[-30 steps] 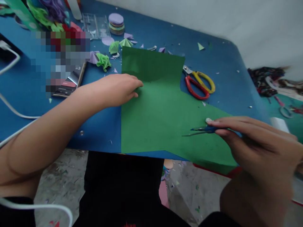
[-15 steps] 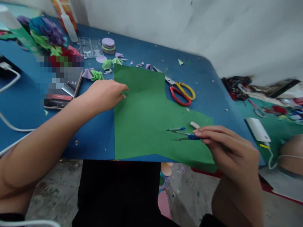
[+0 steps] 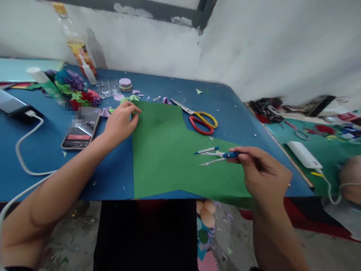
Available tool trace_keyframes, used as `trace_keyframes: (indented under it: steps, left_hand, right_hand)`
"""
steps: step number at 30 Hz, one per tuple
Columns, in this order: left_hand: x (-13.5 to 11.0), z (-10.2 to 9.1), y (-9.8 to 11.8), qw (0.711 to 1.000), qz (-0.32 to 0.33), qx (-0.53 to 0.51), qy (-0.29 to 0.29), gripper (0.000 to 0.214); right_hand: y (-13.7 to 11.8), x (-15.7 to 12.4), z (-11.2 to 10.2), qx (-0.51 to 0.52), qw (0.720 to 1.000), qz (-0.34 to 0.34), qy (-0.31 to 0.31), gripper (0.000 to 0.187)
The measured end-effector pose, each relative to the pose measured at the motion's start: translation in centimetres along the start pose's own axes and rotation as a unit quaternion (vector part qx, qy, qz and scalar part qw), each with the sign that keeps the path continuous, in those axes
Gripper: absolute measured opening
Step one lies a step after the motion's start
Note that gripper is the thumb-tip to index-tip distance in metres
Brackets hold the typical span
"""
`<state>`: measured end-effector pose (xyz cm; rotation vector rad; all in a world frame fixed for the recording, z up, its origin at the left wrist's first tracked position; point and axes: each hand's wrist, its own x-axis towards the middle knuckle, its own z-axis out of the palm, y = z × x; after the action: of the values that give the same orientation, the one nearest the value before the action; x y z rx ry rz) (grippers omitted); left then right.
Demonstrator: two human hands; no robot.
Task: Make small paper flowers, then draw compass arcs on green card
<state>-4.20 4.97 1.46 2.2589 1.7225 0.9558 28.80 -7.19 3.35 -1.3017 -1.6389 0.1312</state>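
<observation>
A sheet of green paper (image 3: pixel 160 150) with a stepped upper right edge lies along the table's front side. My left hand (image 3: pixel 122 119) rests by its upper left corner, thumb and fingers apart, the fingertips at the paper's edge. Over the right part of the sheet, my right hand (image 3: pixel 263 171) pinches a drawing compass (image 3: pixel 214 155) by its blue top. The compass lies nearly level, legs pointing left and slightly spread, with a blue-and-white pencil in one leg. Behind the paper, scissors (image 3: pixel 199 119) with one red and one yellow handle lie partly opened.
A phone (image 3: pixel 81 128) lies left of the paper, near a white cable (image 3: pixel 19 150). Further back are crumpled paper flowers (image 3: pixel 70 82), a bottle (image 3: pixel 75 45), a clear plastic case (image 3: pixel 108 88) and stacked paper discs (image 3: pixel 125 83). A white power bank (image 3: pixel 304 155) lies on the right-hand table.
The view has tilted upward, showing more wall. My right hand still holds the compass, which has turned slightly. My left hand has drawn back toward the paper's upper left corner.
</observation>
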Motion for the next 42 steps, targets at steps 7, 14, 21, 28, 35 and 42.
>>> trace_keyframes:
  steps: [7, 14, 21, 28, 35, 42]
  left_hand:
    - [1.0, 2.2, -1.9, 0.971, -0.126, -0.185, 0.090, 0.046]
    - [1.5, 2.8, -2.9, 0.923, -0.186, -0.336, 0.026, 0.010]
    - [1.2, 2.4, -2.1, 0.898, -0.208, -0.385, 0.046, 0.011]
    - [1.5, 2.0, -1.8, 0.883, -0.204, -0.416, 0.076, 0.014]
    - [2.3, 1.9, -3.2, 0.876, -0.172, -0.422, 0.159, 0.019]
    - [3.2, -0.6, -3.2, 0.866, -0.068, -0.416, 0.268, 0.028]
  right_hand:
    - [4.3, 3.5, 3.2, 0.244, 0.953, 0.178, 0.029, 0.021]
    - [4.3, 3.2, 5.3, 0.245, 0.927, 0.265, -0.103, 0.020]
    - [5.1, 2.7, 4.7, 0.073, 0.975, 0.149, -0.148, 0.019]
    - [5.2, 2.1, 5.3, -0.008, 0.984, 0.048, -0.171, 0.012]
    - [4.6, 1.9, 4.9, -0.029, 0.999, -0.023, -0.011, 0.008]
    - [6.0, 2.9, 4.4, 0.055, 0.988, 0.037, 0.143, 0.007]
